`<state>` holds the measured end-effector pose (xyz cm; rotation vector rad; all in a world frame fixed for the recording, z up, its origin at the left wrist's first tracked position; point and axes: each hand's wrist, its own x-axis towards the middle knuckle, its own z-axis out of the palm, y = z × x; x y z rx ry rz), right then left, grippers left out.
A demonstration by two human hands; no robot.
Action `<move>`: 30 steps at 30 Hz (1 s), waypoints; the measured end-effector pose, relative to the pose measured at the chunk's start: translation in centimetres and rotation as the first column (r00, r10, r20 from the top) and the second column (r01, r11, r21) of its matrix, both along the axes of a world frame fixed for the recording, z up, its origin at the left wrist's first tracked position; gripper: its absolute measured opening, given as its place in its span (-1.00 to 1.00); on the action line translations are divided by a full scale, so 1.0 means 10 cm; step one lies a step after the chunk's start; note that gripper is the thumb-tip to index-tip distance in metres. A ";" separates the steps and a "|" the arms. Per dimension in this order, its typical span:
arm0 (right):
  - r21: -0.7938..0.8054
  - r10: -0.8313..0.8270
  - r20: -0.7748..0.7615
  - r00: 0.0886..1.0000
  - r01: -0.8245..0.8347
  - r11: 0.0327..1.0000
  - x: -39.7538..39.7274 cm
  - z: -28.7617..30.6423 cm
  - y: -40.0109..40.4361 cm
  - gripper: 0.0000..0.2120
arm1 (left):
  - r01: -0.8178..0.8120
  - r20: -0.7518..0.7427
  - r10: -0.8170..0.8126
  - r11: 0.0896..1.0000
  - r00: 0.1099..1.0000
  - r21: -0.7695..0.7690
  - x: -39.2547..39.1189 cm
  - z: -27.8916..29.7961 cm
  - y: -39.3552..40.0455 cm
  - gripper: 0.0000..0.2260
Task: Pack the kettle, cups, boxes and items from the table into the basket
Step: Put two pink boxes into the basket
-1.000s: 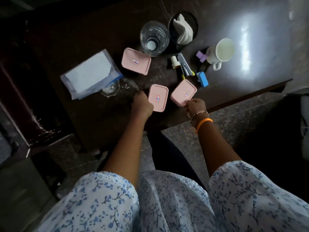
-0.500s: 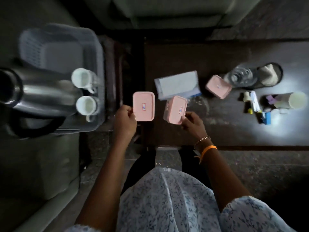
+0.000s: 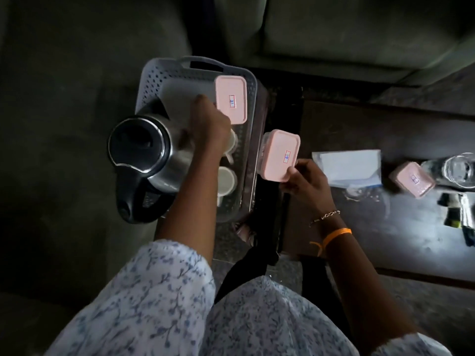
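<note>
Single head-worn wide-angle view, looking steeply down from above, close over basket [image 3: 154,80] and table [image 3: 385,129] edge, forearms filling foreground

I count three pink lidded plastic boxes [image 3: 231,98] [image 3: 280,155] [image 3: 412,179], two white cups [image 3: 226,179] [image 3: 232,141], one steel kettle with a black lid [image 3: 144,155], one grey perforated plastic basket [image 3: 164,75], one clear glass [image 3: 460,169] and one clear bag holding white paper [image 3: 349,164].
</note>
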<state>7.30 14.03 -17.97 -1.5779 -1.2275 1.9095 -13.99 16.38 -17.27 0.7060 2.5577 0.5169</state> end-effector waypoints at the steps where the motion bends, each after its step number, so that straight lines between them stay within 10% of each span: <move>1: 0.010 -0.012 0.011 1.000 0.012 1.000 -0.02 0.00 0.01 -0.93 | -0.008 0.017 0.009 0.999 1.000 -0.042 -0.03 -0.06 0.07 -0.73; 11: 0.145 -0.034 0.171 0.985 0.009 0.989 -0.51 0.03 0.40 -0.94 | 0.024 0.093 -0.003 0.975 0.996 -0.220 -0.25 -0.39 0.20 -0.72; 23: 0.191 0.127 0.476 0.870 -0.243 0.951 -1.30 -0.21 0.77 -0.76 | -0.154 0.452 0.126 0.988 0.883 0.024 -0.31 -0.37 0.23 -0.65; 30: 0.192 0.178 0.417 0.891 -0.278 0.941 -0.99 -0.15 0.66 -0.76 | -0.120 0.335 0.063 0.981 0.940 0.153 -0.04 -0.18 0.06 -0.68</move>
